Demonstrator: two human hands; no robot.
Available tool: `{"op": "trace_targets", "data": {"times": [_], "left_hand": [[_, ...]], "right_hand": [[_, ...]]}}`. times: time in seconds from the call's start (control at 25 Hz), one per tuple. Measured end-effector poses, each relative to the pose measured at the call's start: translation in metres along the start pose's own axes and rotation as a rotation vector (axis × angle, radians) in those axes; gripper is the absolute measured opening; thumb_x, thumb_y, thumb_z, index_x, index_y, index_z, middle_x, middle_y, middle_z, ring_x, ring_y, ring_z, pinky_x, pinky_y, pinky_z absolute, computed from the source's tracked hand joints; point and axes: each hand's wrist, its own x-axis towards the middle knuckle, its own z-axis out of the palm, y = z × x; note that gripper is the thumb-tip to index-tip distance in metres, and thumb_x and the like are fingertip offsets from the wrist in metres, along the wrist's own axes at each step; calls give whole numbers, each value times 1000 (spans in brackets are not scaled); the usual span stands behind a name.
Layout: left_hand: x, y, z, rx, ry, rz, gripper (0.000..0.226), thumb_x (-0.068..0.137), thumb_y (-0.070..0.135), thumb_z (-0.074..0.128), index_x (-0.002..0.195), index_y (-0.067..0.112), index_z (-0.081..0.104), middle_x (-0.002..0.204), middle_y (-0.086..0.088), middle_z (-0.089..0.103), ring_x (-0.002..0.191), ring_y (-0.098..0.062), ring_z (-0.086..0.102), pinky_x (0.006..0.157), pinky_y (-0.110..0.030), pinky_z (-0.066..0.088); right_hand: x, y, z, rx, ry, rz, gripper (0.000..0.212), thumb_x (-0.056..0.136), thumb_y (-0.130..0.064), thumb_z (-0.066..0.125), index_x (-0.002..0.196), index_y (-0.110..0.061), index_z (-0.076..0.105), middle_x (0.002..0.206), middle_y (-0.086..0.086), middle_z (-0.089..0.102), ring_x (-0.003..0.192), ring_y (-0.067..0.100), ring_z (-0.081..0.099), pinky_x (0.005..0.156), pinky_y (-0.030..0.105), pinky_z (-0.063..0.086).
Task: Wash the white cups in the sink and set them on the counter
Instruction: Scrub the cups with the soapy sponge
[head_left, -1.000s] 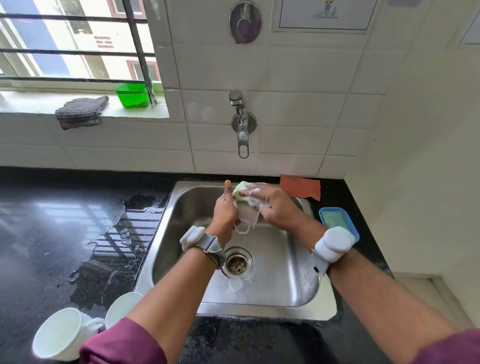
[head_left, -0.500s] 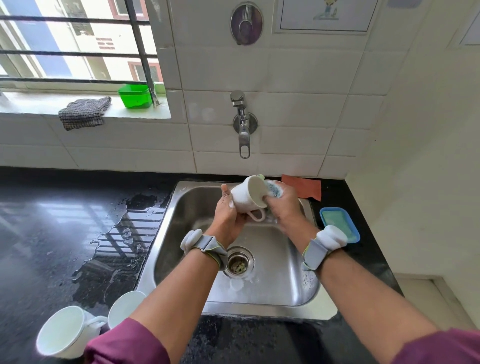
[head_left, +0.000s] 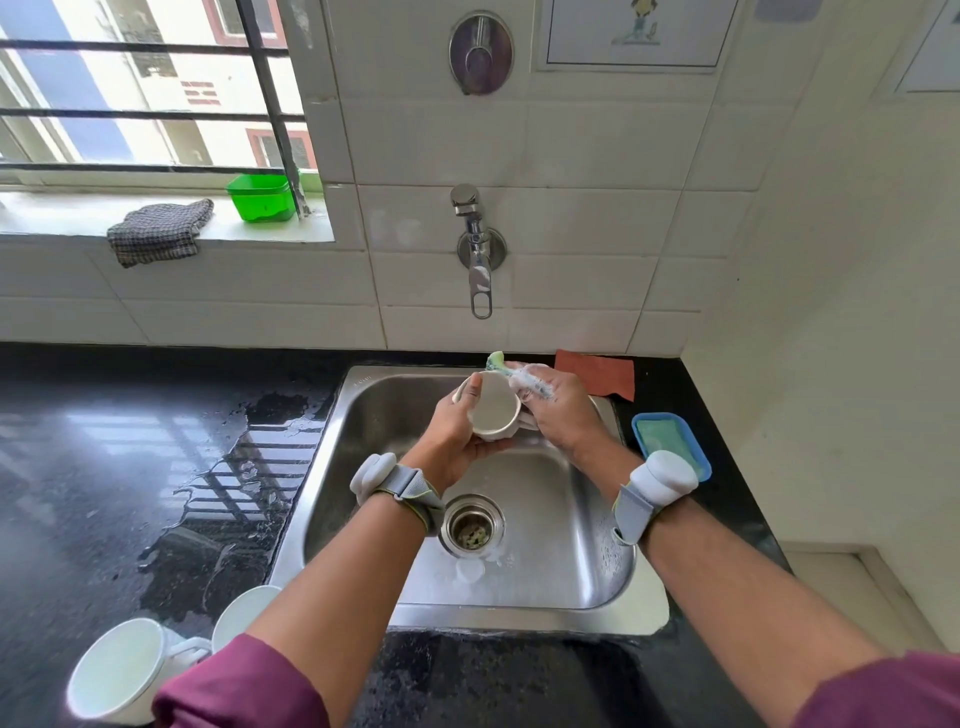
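Cup (head_left: 492, 409) turned mouth-up since the earlier frame, now centre frame over the sink (head_left: 571, 571), in the grip of the left hand (head_left: 452, 436). The grip of the right hand (head_left: 563, 415) clutches a soapy sponge (head_left: 496, 359). Advise scrubbing rim and inside firmly.

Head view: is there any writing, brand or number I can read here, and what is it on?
No text can be read.
sink: a small stamped mark on its rim, too small to read.
poster: a drawing; any caption is blurred.
building outside: red marks, blurred.
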Motion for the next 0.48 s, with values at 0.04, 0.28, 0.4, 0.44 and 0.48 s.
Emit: {"op": "trace_targets", "data": {"times": [0.04, 0.28, 0.4, 0.44, 0.48], "left_hand": [[1, -3, 1, -45, 8, -19, 33, 98, 41, 42, 116, 15, 53, 98, -15, 60, 79, -30, 63, 65, -44, 59], [14, -5, 10, -510, 92, -174, 57, 98, 53, 31, 133, 9, 40, 124, -26, 51, 95, -40, 58, 81, -58, 49], [14, -4, 15, -657, 116, -276, 72, 94, 61, 30, 131, 1, 42, 118, -28, 54, 105, -41, 57, 84, -55, 49], [14, -4, 16, -703, 116, -287, 76, 93, 63, 29, 131, -1, 45, 115, -27, 57, 104, -39, 58, 85, -53, 49], [14, -3, 15, -732, 118, -289, 78, 93, 64, 28, 132, -1, 47, 113, -27, 59, 101, -38, 59, 84, -51, 49]], "right_hand": [[-1, 1, -2, 34, -15, 14, 29, 90, -10, 59, 118, -12, 64, 110, 10, 69, 94, 18, 66, 72, 19, 54], [-20, -1, 6, -477, 171, -448, 43, 79, 10, 60, 120, -1, 60, 127, 16, 60, 121, 27, 55, 109, 34, 38], [-33, 6, 18, -522, 223, -442, 46, 81, 11, 53, 127, 1, 54, 134, 19, 53, 128, 31, 47, 112, 32, 32], [-38, 11, 23, -523, 204, -432, 46, 82, 11, 52, 127, 2, 53, 135, 20, 52, 129, 32, 46, 112, 32, 31], [-45, 16, 28, -533, 163, -433, 45, 83, 11, 50, 128, 2, 53, 135, 21, 51, 129, 34, 45, 112, 33, 31]]}}
